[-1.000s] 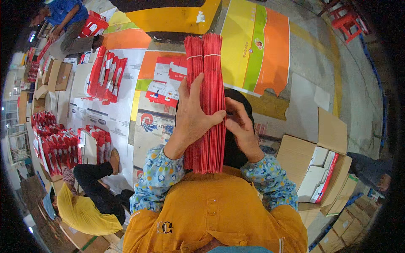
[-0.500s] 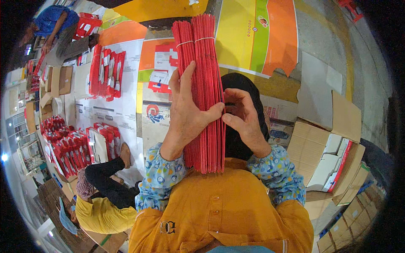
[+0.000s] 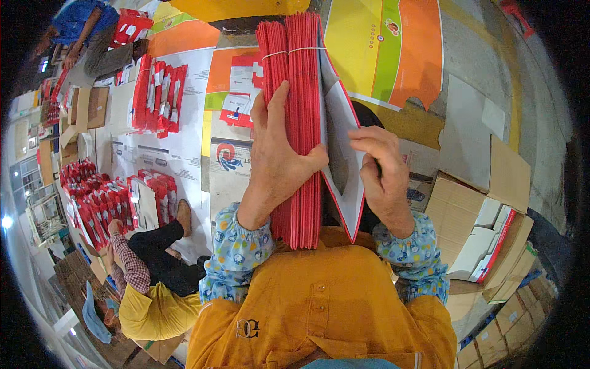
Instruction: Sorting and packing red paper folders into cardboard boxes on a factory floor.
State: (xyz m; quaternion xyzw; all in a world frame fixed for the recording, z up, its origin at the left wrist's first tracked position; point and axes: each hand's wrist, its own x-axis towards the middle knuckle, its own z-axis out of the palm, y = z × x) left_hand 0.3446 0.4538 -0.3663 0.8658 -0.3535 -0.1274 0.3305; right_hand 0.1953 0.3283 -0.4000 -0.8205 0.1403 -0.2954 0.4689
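Two tight bundles of thin red-edged folded card sleeves stand upright before my chest, the left bundle [image 3: 271,46] against the right bundle [image 3: 302,92]. A pale band runs round each near the top. My left hand [image 3: 278,157] grips them, fingers up along the left one and thumb across the right one's front. The outermost card [image 3: 345,166] swings away on the right, showing its grey-white inside and red edge. At that edge is my right hand [image 3: 382,169], fingertips hooked over it and thumb bent outside. Whether the thumb presses on the card is hard to see.
Red and white card pieces [image 3: 161,98] lie in rows on white sheeting at left. A co-worker in a yellow top [image 3: 157,310] sits lower left, reaching toward more red pieces [image 3: 101,206]. An open carton [image 3: 461,215] holding white pieces stands right. Printed sheets [image 3: 384,49] lie ahead.
The outermost card has opened away from the bundle as my right hand moved right. My left hand keeps its grip. The co-worker's arms now reach toward the red pieces.
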